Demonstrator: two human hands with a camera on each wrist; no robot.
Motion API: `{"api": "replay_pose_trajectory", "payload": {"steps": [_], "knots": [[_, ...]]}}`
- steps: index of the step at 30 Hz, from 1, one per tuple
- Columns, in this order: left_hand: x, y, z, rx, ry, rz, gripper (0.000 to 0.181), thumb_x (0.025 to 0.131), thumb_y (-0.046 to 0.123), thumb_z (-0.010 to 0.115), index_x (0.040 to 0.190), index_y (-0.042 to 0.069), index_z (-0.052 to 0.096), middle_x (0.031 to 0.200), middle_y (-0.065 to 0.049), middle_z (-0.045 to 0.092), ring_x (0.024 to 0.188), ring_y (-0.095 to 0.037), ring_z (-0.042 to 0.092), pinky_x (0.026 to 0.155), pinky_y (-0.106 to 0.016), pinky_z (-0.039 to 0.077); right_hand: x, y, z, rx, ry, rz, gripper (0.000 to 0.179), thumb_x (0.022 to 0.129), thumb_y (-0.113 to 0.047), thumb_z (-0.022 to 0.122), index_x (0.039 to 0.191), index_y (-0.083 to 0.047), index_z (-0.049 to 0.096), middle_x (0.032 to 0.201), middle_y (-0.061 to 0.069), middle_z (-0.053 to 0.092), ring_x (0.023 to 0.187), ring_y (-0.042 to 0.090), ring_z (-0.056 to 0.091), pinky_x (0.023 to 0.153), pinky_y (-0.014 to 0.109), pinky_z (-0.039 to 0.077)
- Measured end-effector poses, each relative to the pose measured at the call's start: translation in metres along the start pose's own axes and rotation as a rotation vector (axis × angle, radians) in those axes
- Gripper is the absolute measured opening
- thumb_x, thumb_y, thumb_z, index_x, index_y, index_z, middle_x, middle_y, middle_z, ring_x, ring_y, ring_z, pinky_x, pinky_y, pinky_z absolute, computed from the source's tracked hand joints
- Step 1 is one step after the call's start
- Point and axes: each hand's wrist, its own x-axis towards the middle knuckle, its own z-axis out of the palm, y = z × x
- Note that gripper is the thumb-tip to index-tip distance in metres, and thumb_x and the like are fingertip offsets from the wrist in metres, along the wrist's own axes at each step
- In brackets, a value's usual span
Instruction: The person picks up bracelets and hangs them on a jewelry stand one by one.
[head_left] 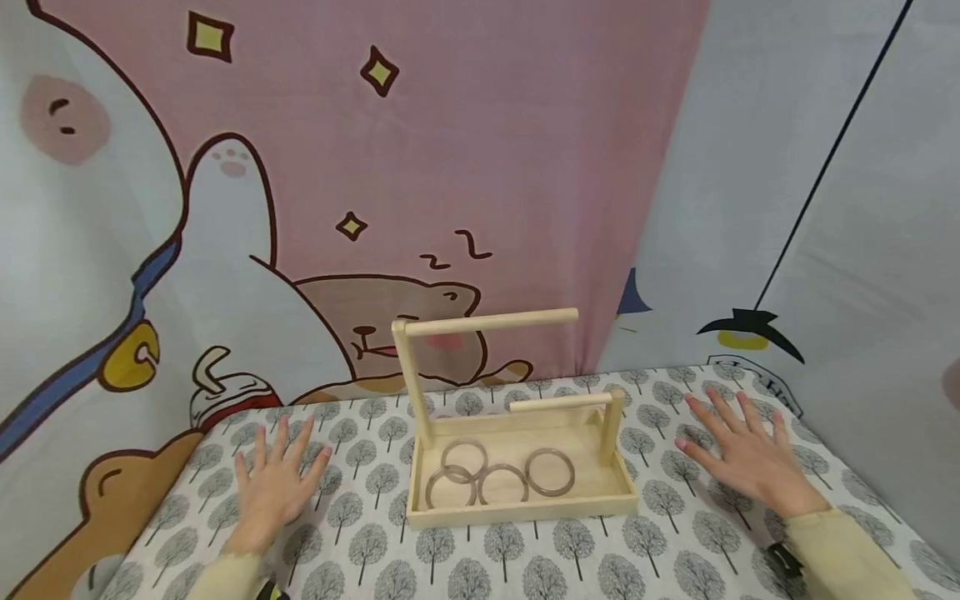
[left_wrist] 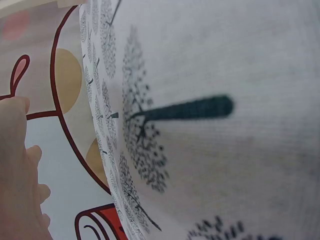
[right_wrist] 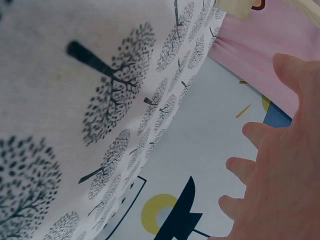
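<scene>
Left hand [head_left: 276, 483]: fingers spread, holding nothing, left of the tray.
Right hand [head_left: 750, 458]: also spread and bare, right of it.
Wooden tray [head_left: 525, 510]: between both hands, touching neither; a sideways knock could slide it.
4 rings [head_left: 477, 482]: in the tray, between the hands; 2 overlap, so pinching 1 could drag another.
Short bar [head_left: 558, 403]: on the right hand's side; low, it could snag reaching fingers.
Tall bar [head_left: 491, 322]: its post stands on the left hand's side; bumping the free end could tip everything.

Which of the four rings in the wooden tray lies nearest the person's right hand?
The rightmost ring: in the head view, the other three rings all lie farther left in the wooden tray, away from the right hand.
</scene>
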Motion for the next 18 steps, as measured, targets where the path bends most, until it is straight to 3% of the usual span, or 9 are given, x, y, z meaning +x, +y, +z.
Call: {"api": "replay_pose_trajectory", "payload": {"steps": [10, 18], "knots": [[0.0002, -0.0008, 0.0015, 0.011, 0.026, 0.037, 0.073, 0.099, 0.061, 0.029, 0.157, 0.022, 0.009, 0.157, -0.025, 0.002, 0.139, -0.045, -0.017, 0.100, -0.065, -0.020, -0.0002, -0.0064, -0.0028, -0.026, -0.001, 0.026, 0.079, 0.095, -0.062, 0.042, 0.157, -0.025, 0.010, 0.159, 0.018, 0.007, 0.140, 0.047, -0.010, 0.096, 0.065, -0.024], [-0.0060, 0.0058, -0.0002, -0.012, -0.010, 0.050, 0.075, 0.098, 0.062, 0.029, 0.157, 0.023, 0.002, 0.158, -0.022, -0.005, 0.138, -0.045, -0.019, 0.099, -0.065, -0.021, -0.0046, -0.0039, -0.0019, -0.016, -0.023, 0.060, 0.082, 0.094, -0.064, 0.043, 0.157, -0.021, 0.012, 0.160, 0.016, 0.000, 0.138, 0.042, -0.023, 0.093, 0.061, -0.031]]}}
